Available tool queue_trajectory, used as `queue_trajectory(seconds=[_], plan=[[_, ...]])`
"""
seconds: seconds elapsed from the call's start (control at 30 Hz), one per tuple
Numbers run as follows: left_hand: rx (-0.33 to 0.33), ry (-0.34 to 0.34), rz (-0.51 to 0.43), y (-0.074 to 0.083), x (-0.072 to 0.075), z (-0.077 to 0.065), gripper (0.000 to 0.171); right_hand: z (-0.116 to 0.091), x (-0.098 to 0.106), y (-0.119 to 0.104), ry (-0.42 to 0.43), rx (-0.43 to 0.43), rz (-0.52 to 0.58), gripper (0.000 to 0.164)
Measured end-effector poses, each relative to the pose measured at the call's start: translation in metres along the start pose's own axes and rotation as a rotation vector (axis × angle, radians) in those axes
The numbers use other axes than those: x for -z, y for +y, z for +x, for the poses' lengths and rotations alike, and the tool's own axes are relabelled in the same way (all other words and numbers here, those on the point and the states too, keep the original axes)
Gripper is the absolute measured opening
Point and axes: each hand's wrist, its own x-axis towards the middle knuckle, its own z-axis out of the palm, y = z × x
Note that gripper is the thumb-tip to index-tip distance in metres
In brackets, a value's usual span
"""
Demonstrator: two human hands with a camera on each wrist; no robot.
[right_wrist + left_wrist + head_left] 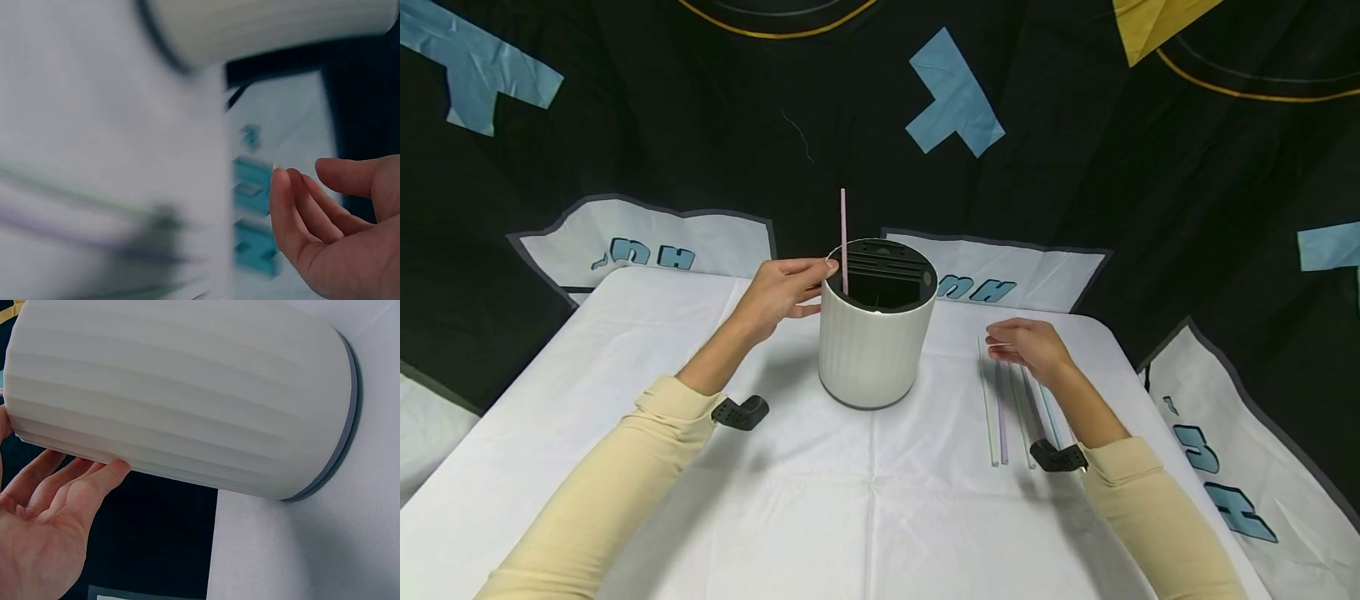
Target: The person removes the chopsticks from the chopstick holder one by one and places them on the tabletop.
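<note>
A white ribbed bin [872, 358] with a black slotted top stands on the table. One pink straw [844, 229] rises upright from the opening at its left. My left hand [782, 296] touches the bin's left side and rim with extended fingers; in the left wrist view, fingertips [115, 469] rest against the ribbed wall. Several straws [1002, 417] in green, purple and blue lie side by side to the right of the bin. Over their far ends hovers my right hand [1030, 346], fingers loosely bent, and the right wrist view shows nothing between its thumb and fingers.
A white cloth [790, 517] covers the table. Behind it hangs a black backdrop [700, 125] with blue and yellow patches and white lettered panels. Dark wrist cameras [741, 412] sit on both cuffs.
</note>
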Motion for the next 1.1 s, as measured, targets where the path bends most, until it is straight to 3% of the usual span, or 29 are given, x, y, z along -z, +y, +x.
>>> queue_trajectory(seconds=[0.27, 0.47, 0.73, 1.1], plan=[[-0.003, 0.006, -0.006, -0.001, 0.002, 0.0, 0.055, -0.015, -0.015, -0.087, 0.028, 0.106, 0.052, 0.039], [-0.008, 0.001, -0.017, -0.003, 0.001, 0.001, 0.055, -0.024, -0.038, -0.132, -0.018, 0.173, 0.075, 0.034], [-0.008, 0.001, -0.005, -0.003, 0.0, 0.0, 0.056, -0.027, -0.085, -0.161, -0.072, 0.25, 0.034, 0.026], [0.0, -0.008, -0.003, -0.001, 0.001, 0.0, 0.055, -0.025, -0.13, -0.176, -0.114, 0.313, -0.019, 0.022]])
